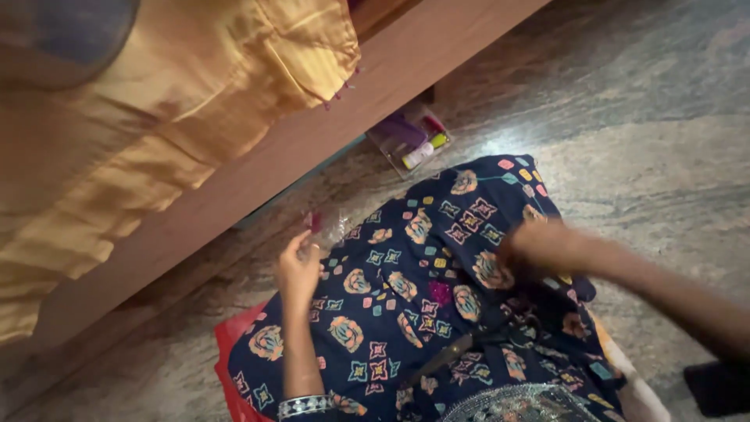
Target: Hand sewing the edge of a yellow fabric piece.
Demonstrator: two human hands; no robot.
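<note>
My left hand point(299, 270) is raised over my lap and pinches a small clear plastic packet point(326, 227) with something pink inside. My right hand point(539, 248), blurred by motion, rests on the dark blue patterned cloth point(414, 289) that covers my lap; its fingers are curled against the fabric, and whether it grips anything is unclear. A beaded bangle point(305, 405) sits on my left wrist. A small magenta patch point(440, 292) lies on the cloth between my two hands.
A wooden frame point(258, 168) runs diagonally across the upper left, with golden fabric point(156, 109) stretched over it. A clear box of coloured thread spools point(412, 139) stands on the grey stone floor point(641, 117). Red cloth point(230, 340) lies under my left knee.
</note>
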